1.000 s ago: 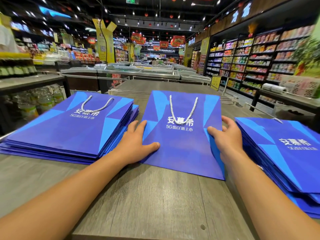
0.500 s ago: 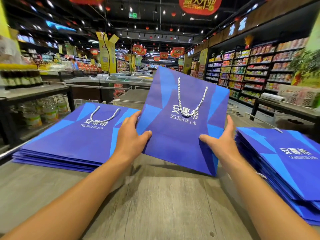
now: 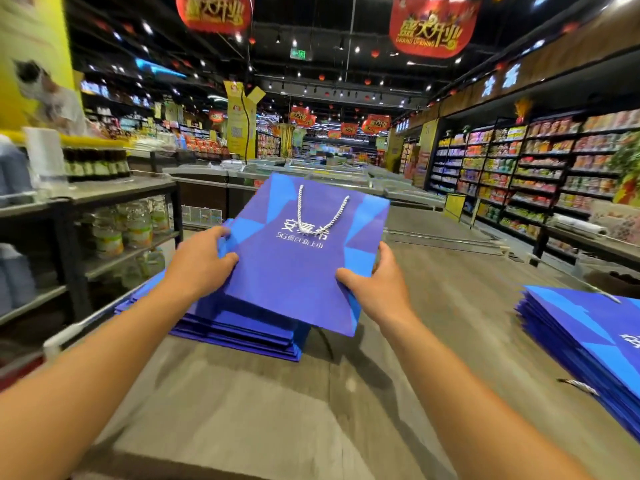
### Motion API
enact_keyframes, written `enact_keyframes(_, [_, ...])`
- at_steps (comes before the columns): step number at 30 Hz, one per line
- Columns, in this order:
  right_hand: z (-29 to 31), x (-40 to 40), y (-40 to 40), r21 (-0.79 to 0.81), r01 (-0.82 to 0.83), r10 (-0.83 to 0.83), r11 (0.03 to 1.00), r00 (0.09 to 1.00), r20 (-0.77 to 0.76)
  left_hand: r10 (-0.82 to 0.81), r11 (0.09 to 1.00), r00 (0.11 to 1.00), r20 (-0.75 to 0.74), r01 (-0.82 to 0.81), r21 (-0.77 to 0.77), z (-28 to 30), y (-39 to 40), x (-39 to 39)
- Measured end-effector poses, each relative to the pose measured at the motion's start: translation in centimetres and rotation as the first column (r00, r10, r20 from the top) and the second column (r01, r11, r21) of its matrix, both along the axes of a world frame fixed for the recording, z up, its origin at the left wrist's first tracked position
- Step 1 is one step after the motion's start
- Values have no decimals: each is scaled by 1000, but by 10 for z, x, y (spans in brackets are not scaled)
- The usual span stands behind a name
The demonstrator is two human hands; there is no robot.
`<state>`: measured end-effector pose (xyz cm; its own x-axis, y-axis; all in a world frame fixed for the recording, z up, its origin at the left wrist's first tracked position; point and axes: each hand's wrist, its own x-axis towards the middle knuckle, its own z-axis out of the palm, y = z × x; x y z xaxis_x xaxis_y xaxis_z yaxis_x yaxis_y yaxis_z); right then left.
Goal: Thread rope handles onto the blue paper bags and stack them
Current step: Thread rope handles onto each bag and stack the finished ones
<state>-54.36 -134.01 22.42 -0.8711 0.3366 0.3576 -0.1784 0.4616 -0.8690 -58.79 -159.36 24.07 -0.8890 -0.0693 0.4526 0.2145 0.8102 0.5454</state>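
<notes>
— Holding what, the hands?

— Gripping one blue paper bag (image 3: 294, 268) by its two side edges. Left hand (image 3: 201, 263) at nine o'clock of the bag, thumb curled over the printed face, fingers wrapped round the edge. Right hand (image 3: 375, 289) at about four o'clock, thumb on top, fingers tucked beneath.

— Lying flat, or lifted?

— Lifted and tilted, open end towards twelve o'clock, bottom edge nearest. Hanging over the left stack of bags (image 3: 239, 330); touching it or just clear of it, cannot tell.

— Threaded already?

— Yes: white rope handle (image 3: 322, 213) looped down over the front, crossing the white printed characters.

— And elsewhere on the tabletop (image 3: 311, 410)?

— Grey wood-grain surface. Left stack at about ten o'clock of the tabletop, mostly hidden under the held bag. Right stack of bags (image 3: 595, 344) at three o'clock, well apart from the hands, a short piece of white rope (image 3: 578, 386) poking out from its near side.

— Beyond that?

— Supermarket aisle. Shelf of jars (image 3: 135, 226) at nine o'clock, stocked shelves (image 3: 519, 168) at two o'clock, red banners (image 3: 431, 27) overhead at twelve.
</notes>
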Motion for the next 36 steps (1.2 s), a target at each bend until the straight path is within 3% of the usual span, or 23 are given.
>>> enact_keyframes(7, [-14, -19, -66, 193, -29, -6, 981, 983, 181, 155, 969, 975, 160, -119, -217, -18, -55, -7])
enact_keyframes(10, [-19, -22, -80, 358, -28, -55, 933, 974, 218, 233, 919, 959, 163, -162, -359, -27, -60, -7])
enact_keyframes(14, [-23, -24, -84, 528, 6, -138, 849, 968, 212, 197, 919, 960, 200, -110, -378, -38, -57, -11])
enact_keyframes(22, [-25, -27, -68, 507, -112, -43, 855, 958, 285, 218, 896, 963, 157, -134, -423, -40, -50, -13])
enact_keyframes(25, [-21, -18, -53, 446, -114, 1, 888, 969, 246, 142, 911, 984, 104, -89, -402, -37, -34, -3])
enact_keyframes(29, [-14, 10, -15, 501, -72, -20, 862, 984, 177, -43, 930, 999, 23, 48, -364, -37, 15, 19])
enact_keyframes(36, [-10, 88, 115, 617, 79, -235, 783, 956, 176, -304, 880, 952, 26, 292, -374, -42, 154, 63])
